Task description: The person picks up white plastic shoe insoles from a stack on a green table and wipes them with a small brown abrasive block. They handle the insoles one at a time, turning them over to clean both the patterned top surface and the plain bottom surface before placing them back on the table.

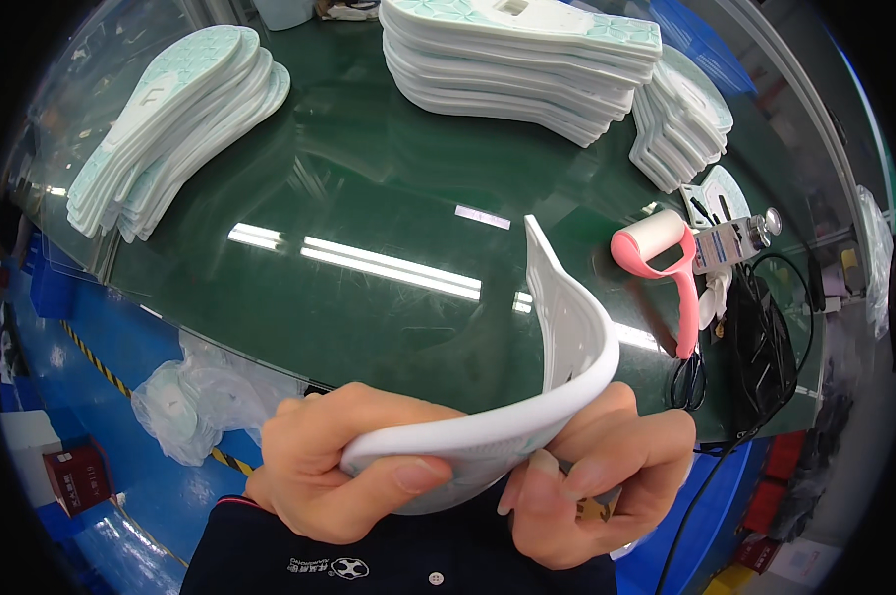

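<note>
A curved white plastic panel, bent like a shallow shell with a narrow raised end, is held up near my chest. My left hand grips its broad left end, thumb on the near face and fingers behind. At the panel's right lower edge my right hand is closed, fingers curled and fingertips pressed against the edge. Between those curled fingers shows a small tan piece with dark marks, too hidden to name. The panel's near face, with a faint greenish pattern, is mostly turned downward.
Stacks of similar patterned white panels stand at the far left, far middle and far right of the green tabletop. On the right lie a pink-handled roller, a metal-topped bottle and a black pouch beside cables.
</note>
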A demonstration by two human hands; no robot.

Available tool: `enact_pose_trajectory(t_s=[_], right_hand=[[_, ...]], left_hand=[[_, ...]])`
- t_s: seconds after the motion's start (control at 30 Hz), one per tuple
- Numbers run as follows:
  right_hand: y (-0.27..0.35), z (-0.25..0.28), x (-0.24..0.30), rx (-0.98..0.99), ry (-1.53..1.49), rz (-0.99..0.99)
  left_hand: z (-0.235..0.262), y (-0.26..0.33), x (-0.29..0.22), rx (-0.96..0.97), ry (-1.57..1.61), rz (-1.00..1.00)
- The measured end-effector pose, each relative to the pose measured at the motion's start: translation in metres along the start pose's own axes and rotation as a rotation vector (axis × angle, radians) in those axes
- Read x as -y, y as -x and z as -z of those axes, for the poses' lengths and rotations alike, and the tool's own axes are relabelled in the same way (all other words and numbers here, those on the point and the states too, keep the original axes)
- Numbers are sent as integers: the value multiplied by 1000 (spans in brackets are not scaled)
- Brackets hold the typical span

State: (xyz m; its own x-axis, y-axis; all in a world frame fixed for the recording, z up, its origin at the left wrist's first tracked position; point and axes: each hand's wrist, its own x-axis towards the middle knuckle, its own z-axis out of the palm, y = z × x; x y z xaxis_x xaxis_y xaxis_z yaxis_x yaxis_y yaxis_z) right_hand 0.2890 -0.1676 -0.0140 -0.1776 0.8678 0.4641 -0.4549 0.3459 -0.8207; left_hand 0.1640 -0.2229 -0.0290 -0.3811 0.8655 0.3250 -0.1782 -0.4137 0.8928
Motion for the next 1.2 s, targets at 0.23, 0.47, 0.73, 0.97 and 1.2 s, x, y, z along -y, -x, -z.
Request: enact_pose_trajectory(t_s=[0.23, 0.47, 0.73, 0.97, 1.2], right_hand=[[-2, 5, -5, 11, -48, 35], [-2, 1, 2, -107, -39, -117], [-14, 18, -4, 105, -117, 92], [-34, 116, -39, -360, 926, -108], [-26, 81, -19, 49, 449, 19]], left_hand=[[3, -4, 1, 56, -44, -26], [2, -3, 1, 41, -36, -10], [7, -3, -6, 44, -101, 142], [10, -8, -12, 167, 139, 289], [7, -23, -21, 291, 91, 338]])
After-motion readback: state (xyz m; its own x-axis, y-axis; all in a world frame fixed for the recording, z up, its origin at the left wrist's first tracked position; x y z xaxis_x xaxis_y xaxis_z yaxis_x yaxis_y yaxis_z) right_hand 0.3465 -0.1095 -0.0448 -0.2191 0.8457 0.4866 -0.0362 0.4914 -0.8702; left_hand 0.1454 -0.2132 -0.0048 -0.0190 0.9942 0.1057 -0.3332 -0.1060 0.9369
